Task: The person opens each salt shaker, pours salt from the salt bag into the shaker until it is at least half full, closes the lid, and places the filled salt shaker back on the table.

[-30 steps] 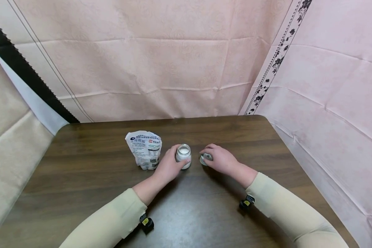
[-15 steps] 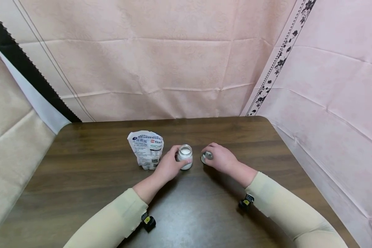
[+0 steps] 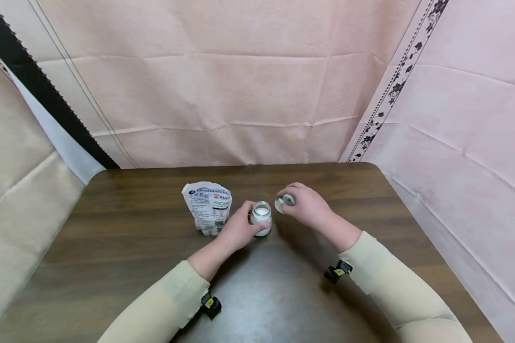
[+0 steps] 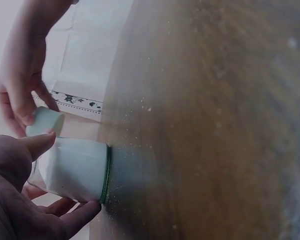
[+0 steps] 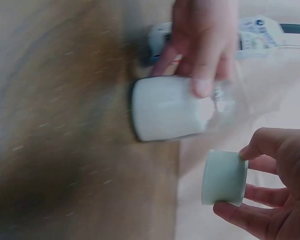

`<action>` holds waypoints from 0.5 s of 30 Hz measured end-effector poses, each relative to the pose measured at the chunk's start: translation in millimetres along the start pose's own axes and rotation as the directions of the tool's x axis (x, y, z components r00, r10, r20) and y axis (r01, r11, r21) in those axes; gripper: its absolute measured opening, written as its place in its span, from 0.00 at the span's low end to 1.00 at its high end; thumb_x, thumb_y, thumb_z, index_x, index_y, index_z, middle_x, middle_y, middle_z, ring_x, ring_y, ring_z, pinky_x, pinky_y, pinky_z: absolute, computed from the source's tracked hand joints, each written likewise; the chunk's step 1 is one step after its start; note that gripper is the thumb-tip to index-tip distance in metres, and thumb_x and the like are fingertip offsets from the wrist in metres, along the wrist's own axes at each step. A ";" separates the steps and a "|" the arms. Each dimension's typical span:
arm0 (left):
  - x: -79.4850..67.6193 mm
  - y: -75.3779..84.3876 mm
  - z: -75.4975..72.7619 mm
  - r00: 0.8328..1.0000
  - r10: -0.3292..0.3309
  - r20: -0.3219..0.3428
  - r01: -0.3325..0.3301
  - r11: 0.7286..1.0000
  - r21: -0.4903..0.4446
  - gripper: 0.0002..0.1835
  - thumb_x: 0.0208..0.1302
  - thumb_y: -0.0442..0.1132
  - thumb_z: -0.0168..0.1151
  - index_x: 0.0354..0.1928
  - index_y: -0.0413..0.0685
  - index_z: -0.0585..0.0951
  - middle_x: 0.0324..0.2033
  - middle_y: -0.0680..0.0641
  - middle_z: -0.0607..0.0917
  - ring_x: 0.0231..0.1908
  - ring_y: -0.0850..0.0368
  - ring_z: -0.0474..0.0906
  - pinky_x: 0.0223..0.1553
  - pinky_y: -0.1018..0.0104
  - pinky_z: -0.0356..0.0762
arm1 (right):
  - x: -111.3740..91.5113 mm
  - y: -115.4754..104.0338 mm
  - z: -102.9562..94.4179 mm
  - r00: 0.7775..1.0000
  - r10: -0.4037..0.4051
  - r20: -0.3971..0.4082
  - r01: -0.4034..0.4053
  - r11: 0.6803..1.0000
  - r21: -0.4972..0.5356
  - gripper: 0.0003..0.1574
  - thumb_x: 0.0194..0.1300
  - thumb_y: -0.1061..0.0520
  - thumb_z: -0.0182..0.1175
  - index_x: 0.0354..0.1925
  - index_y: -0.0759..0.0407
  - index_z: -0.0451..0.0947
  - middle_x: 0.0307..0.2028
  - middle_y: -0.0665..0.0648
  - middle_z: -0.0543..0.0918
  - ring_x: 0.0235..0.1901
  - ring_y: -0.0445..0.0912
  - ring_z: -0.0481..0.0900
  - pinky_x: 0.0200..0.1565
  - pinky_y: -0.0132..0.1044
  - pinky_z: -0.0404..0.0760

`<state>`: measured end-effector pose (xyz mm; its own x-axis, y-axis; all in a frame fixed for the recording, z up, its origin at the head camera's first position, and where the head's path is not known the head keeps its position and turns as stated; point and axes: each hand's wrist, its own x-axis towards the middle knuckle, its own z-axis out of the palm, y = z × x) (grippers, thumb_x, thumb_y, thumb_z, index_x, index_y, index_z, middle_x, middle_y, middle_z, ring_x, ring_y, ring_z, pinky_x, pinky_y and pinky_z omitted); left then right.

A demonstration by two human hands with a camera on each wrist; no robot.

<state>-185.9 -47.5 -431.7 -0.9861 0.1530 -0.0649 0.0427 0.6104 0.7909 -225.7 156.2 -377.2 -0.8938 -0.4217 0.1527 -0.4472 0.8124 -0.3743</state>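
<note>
My left hand (image 3: 238, 229) grips a small glass jar (image 3: 262, 229), thumb on the near side and fingers round the far side. The jar is upright on the table, its mouth uncovered, and white powder fills much of it in the left wrist view. Just right of it, my right hand (image 3: 307, 206) pinches a pale green lid (image 5: 224, 177) between thumb and fingertips. In the head view the lid is raised off the table, near the height of the jar's mouth. A printed white pouch (image 3: 208, 209) stands beside my left hand.
All of this is on a brown wood-grain table (image 3: 154, 267). Fine white specks (image 4: 149, 109) lie on its surface around the jar. Pale pink cloth (image 3: 257, 95) hangs behind the table's far edge, and more cloth hangs on both sides.
My right hand has lifted the lid from near the tabletop and brought it closer to the jar's mouth. The left hand keeps its hold on the jar. The head view has shifted slightly.
</note>
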 end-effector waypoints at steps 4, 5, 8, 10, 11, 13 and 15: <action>-0.6 0.9 1.4 1.000 -0.001 0.011 0.001 1.000 0.002 0.30 0.54 0.54 0.65 0.57 0.55 0.67 0.49 0.53 0.77 0.48 0.57 0.74 0.47 0.58 0.71 | 2.2 -9.0 -9.9 1.000 -0.012 -0.011 0.012 1.000 0.011 0.18 0.55 0.50 0.62 0.46 0.47 0.80 0.46 0.48 0.76 0.41 0.45 0.75 0.43 0.42 0.75; -0.6 0.9 1.3 1.000 -0.002 0.011 0.002 1.000 0.004 0.30 0.54 0.54 0.65 0.57 0.55 0.67 0.49 0.52 0.77 0.48 0.58 0.74 0.47 0.58 0.72 | 2.7 -11.7 -11.9 1.000 -0.017 -0.013 0.017 1.000 0.012 0.18 0.55 0.50 0.62 0.46 0.46 0.80 0.47 0.48 0.76 0.41 0.45 0.75 0.43 0.41 0.74; -0.3 0.6 0.8 1.000 0.002 0.014 -0.002 1.000 0.012 0.30 0.55 0.54 0.65 0.56 0.55 0.67 0.48 0.53 0.77 0.47 0.58 0.74 0.46 0.59 0.72 | 3.6 -19.6 -16.6 1.000 -0.023 -0.013 0.023 1.000 0.021 0.18 0.55 0.50 0.61 0.46 0.45 0.80 0.48 0.48 0.76 0.42 0.44 0.76 0.43 0.40 0.74; 0.0 0.1 0.0 1.000 0.002 0.023 -0.002 1.000 0.015 0.30 0.55 0.54 0.65 0.56 0.56 0.67 0.47 0.53 0.77 0.46 0.58 0.74 0.45 0.60 0.72 | 4.0 -25.3 -19.0 1.000 -0.028 -0.003 0.028 0.999 0.039 0.18 0.55 0.51 0.60 0.46 0.45 0.81 0.49 0.49 0.77 0.42 0.44 0.76 0.43 0.40 0.75; 0.2 0.0 -0.5 1.000 0.000 0.028 -0.001 1.000 0.013 0.30 0.55 0.54 0.65 0.56 0.56 0.67 0.47 0.53 0.77 0.46 0.58 0.74 0.45 0.60 0.72 | 4.2 -28.1 -19.8 1.000 -0.028 0.006 0.027 0.999 0.047 0.18 0.55 0.51 0.60 0.46 0.46 0.81 0.49 0.49 0.77 0.41 0.44 0.76 0.42 0.40 0.75; 0.5 0.1 -1.5 0.999 -0.001 0.039 0.001 1.000 0.005 0.30 0.55 0.54 0.65 0.56 0.56 0.66 0.47 0.53 0.76 0.46 0.58 0.74 0.45 0.60 0.72 | 4.9 -33.5 -20.8 0.999 -0.027 0.024 0.026 0.998 0.053 0.17 0.55 0.50 0.61 0.45 0.45 0.81 0.48 0.48 0.76 0.41 0.43 0.76 0.42 0.39 0.75; 0.8 0.5 -2.4 0.999 -0.004 0.048 0.004 1.000 -0.004 0.30 0.55 0.54 0.65 0.56 0.56 0.66 0.48 0.53 0.76 0.46 0.58 0.74 0.45 0.59 0.72 | 5.9 -38.7 -21.0 0.999 -0.034 0.042 0.032 0.998 0.050 0.16 0.55 0.50 0.61 0.45 0.45 0.81 0.48 0.48 0.77 0.41 0.43 0.76 0.42 0.38 0.75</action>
<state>-187.1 -49.0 -429.9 -0.9774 0.1875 -0.0974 0.0377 0.6084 0.7928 -214.3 130.8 -342.6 -0.8760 -0.4654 0.1267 -0.4731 0.7775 -0.4143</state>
